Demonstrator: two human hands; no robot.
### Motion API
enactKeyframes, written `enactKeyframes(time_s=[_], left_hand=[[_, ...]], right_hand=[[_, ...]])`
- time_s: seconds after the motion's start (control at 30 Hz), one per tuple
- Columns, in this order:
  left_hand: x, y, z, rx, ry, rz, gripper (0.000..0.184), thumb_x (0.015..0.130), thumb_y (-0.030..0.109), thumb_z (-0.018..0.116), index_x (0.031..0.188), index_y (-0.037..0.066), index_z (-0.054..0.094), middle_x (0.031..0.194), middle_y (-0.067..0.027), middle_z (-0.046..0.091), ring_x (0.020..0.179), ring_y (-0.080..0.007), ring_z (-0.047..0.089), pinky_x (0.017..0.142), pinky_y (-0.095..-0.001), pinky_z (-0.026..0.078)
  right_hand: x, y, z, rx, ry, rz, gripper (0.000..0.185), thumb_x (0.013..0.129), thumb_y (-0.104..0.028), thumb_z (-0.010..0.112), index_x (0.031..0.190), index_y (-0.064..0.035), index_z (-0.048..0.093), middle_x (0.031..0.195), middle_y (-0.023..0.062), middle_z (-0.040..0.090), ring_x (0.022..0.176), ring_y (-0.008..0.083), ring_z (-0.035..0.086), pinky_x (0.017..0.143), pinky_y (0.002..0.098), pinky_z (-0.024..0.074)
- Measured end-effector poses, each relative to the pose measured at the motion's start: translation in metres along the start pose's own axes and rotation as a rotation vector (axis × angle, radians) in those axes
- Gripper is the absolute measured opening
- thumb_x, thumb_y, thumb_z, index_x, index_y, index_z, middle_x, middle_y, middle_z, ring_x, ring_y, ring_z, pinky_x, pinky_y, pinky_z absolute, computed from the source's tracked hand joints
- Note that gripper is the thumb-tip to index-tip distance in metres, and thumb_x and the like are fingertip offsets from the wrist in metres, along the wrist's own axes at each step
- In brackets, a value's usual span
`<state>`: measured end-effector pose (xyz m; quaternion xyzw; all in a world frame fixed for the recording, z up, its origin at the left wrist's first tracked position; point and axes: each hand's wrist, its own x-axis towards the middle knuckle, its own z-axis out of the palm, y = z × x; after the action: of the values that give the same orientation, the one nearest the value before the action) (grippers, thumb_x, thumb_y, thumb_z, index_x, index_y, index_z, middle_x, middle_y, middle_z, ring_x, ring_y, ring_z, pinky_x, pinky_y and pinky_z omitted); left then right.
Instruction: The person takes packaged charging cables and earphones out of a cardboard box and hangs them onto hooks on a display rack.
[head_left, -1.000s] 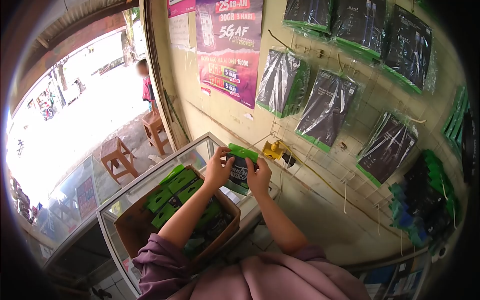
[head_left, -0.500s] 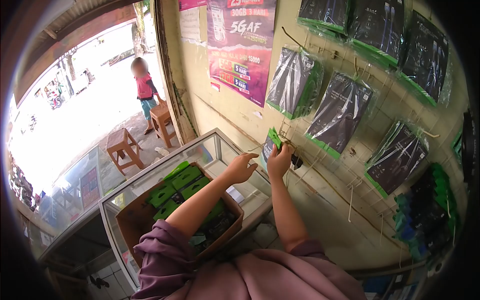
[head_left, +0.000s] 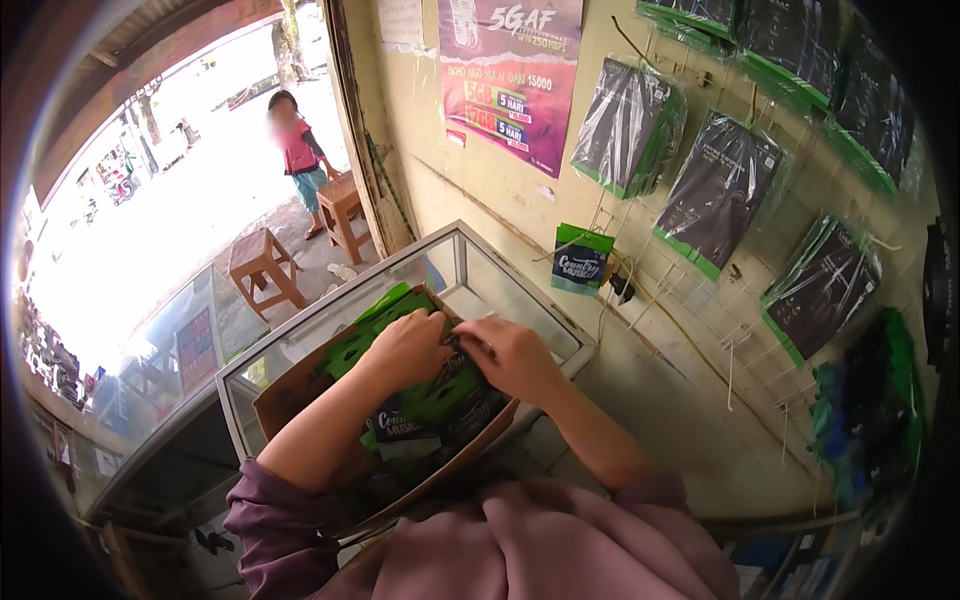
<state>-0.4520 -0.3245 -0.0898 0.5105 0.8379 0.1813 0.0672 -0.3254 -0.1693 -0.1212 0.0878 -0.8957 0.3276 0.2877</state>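
A cardboard box of green and black packets marked "Country Music" stands on the glass display case. My left hand reaches over the box, its fingers curled down at the packets' green top edges. Facing it, my right hand pinches at the box's right side, its thumb and fingers closed around a packet's edge. Both sets of fingertips are close together and partly hidden. On a wall rack hook, to the right and away from my hands, hangs one similar packet.
The glass case has a metal frame. Plastic-wrapped packs hang on the wire wall rack to the right, below a pink poster. Outside the doorway, a person stands by two brown stools.
My right hand has left the wall rack, where a packet now hangs freely, and moved down-left to the box. My left hand has drawn back to the packets. The view has shifted.
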Motion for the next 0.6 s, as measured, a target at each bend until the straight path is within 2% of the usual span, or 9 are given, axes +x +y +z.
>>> enactKeyframes(time_s=[0.03, 0.07, 0.1, 0.13, 0.2, 0.23, 0.47, 0.57, 0.6], left_hand=[[-0.010, -0.005, 0.001, 0.136, -0.102, -0.045, 0.018, 0.082, 0.015, 0.067, 0.090, -0.001, 0.067, 0.096, -0.0210, 0.068, 0.094, -0.0374, 0.068, 0.081, -0.0442, 0.055], [-0.016, -0.007, 0.001, 0.136, -0.102, -0.041, 0.018, 0.082, 0.015, 0.067, 0.090, -0.001, 0.067, 0.096, -0.0210, 0.068, 0.094, -0.0374, 0.068, 0.081, -0.0442, 0.055], [-0.021, -0.009, 0.002, 0.202, -0.233, -0.088, 0.016, 0.079, 0.013, 0.068, 0.088, 0.000, 0.069, 0.094, -0.0207, 0.070, 0.092, -0.0372, 0.069, 0.080, -0.0440, 0.056], [-0.026, -0.012, 0.003, 0.268, -0.364, -0.136, 0.015, 0.077, 0.012, 0.068, 0.086, 0.000, 0.070, 0.092, -0.0203, 0.071, 0.091, -0.0370, 0.070, 0.079, -0.0438, 0.057], [-0.034, -0.020, 0.014, 0.271, -0.362, -0.121, 0.013, 0.076, 0.011, 0.068, 0.083, 0.001, 0.071, 0.089, -0.0205, 0.072, 0.089, -0.0368, 0.070, 0.078, -0.0440, 0.057], [-0.036, -0.025, 0.019, 0.269, -0.362, -0.111, 0.011, 0.075, 0.009, 0.067, 0.081, 0.001, 0.072, 0.087, -0.0207, 0.072, 0.087, -0.0365, 0.071, 0.077, -0.0442, 0.057], [-0.035, -0.015, 0.001, 0.060, -0.274, 0.022, 0.021, 0.076, 0.011, 0.066, 0.095, 0.003, 0.069, 0.093, -0.0212, 0.069, 0.090, -0.0386, 0.067, 0.077, -0.0466, 0.053], [-0.031, 0.004, -0.031, -0.062, -0.154, 0.130, 0.020, 0.082, 0.015, 0.068, 0.098, 0.002, 0.066, 0.089, -0.0194, 0.069, 0.087, -0.0344, 0.068, 0.076, -0.0441, 0.053], [-0.026, 0.012, -0.044, -0.056, -0.157, 0.151, 0.020, 0.082, 0.015, 0.068, 0.098, 0.002, 0.066, 0.089, -0.0194, 0.069, 0.087, -0.0344, 0.068, 0.076, -0.0441, 0.053]], right_hand=[[0.002, -0.004, 0.005, -0.001, 0.001, 0.006, 0.029, 0.086, -0.003, 0.066, 0.115, -0.0044, 0.064, 0.108, 0.0171, 0.066, 0.090, 0.0320, 0.067, 0.076, 0.0398, 0.0534], [0.005, -0.007, 0.011, -0.115, -0.251, 0.089, 0.036, 0.085, -0.003, 0.066, 0.121, -0.0054, 0.061, 0.109, 0.0174, 0.066, 0.093, 0.0339, 0.066, 0.079, 0.0414, 0.0536], [0.007, -0.009, 0.017, -0.229, -0.501, 0.171, 0.044, 0.084, -0.002, 0.065, 0.127, -0.0064, 0.058, 0.110, 0.0178, 0.065, 0.096, 0.0357, 0.066, 0.082, 0.0430, 0.0537], [0.007, -0.008, 0.024, -0.231, -0.497, 0.173, 0.044, 0.084, -0.002, 0.065, 0.127, -0.0064, 0.058, 0.110, 0.0178, 0.065, 0.096, 0.0357, 0.066, 0.082, 0.0430, 0.0537], [0.007, 0.001, 0.040, -0.360, -0.703, 0.178, 0.040, 0.081, 0.000, 0.065, 0.119, -0.0034, 0.052, 0.102, 0.0196, 0.066, 0.097, 0.0377, 0.067, 0.081, 0.0444, 0.0563], [0.005, 0.004, 0.047, -0.354, -0.672, 0.183, 0.053, 0.077, 0.001, 0.070, 0.125, -0.0053, 0.049, 0.100, 0.0192, 0.065, 0.101, 0.0373, 0.066, 0.084, 0.0448, 0.0556], [-0.006, 0.003, 0.038, 0.042, -0.330, 0.074, 0.046, 0.068, 0.005, 0.075, 0.111, -0.0043, 0.063, 0.093, 0.0182, 0.062, 0.104, 0.0371, 0.063, 0.085, 0.0431, 0.0535], [0.003, -0.028, 0.001, 0.062, -0.185, 0.241, 0.031, 0.070, 0.003, 0.077, 0.098, -0.0031, 0.068, 0.090, 0.0166, 0.063, 0.091, 0.0343, 0.067, 0.076, 0.0381, 0.0542], [0.004, -0.038, -0.011, 0.105, -0.056, 0.303, 0.028, 0.074, 0.005, 0.076, 0.099, -0.0025, 0.067, 0.088, 0.0119, 0.064, 0.082, 0.0242, 0.067, 0.072, 0.0318, 0.0535]])
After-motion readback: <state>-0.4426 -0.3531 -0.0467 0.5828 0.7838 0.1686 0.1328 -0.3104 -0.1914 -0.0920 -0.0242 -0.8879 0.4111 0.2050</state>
